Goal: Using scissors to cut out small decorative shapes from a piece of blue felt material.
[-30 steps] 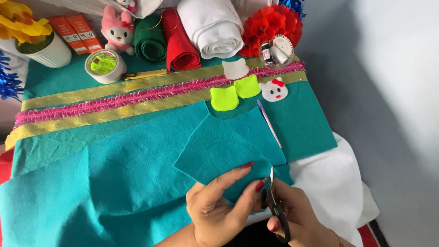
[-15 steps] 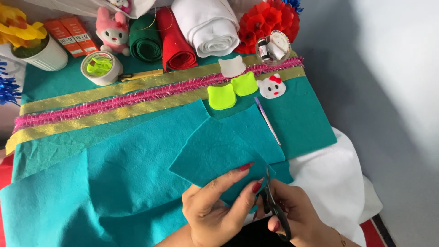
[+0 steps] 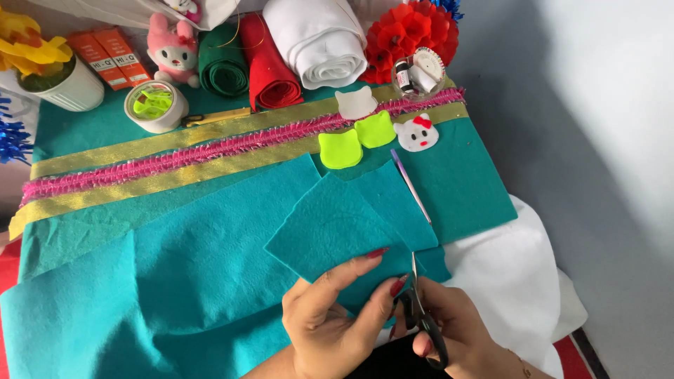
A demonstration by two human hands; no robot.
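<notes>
Felt piece (image 3: 337, 235): teal square, lying tilted over the big teal sheet (image 3: 175, 281); now turning a little further left than a second ago.
Meaning: cut is advancing along the near edge.
Left hand (image 3: 330, 323): fingers pinching the felt piece.
Right hand (image 3: 456, 330): fingers curling through the scissors (image 3: 421, 309), blades nearly closing.
Beyond: green cat shapes (image 3: 358, 140), pink trim (image 3: 210, 151).

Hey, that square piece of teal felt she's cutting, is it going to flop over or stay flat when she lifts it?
The teal felt square probably stays mostly flat: pinched only at its near edge by the left hand, it juts out without visible sagging. It seems light, since fingertips alone support it. It likely still bends easily, as similar felt sits in tight rolls behind.
</notes>
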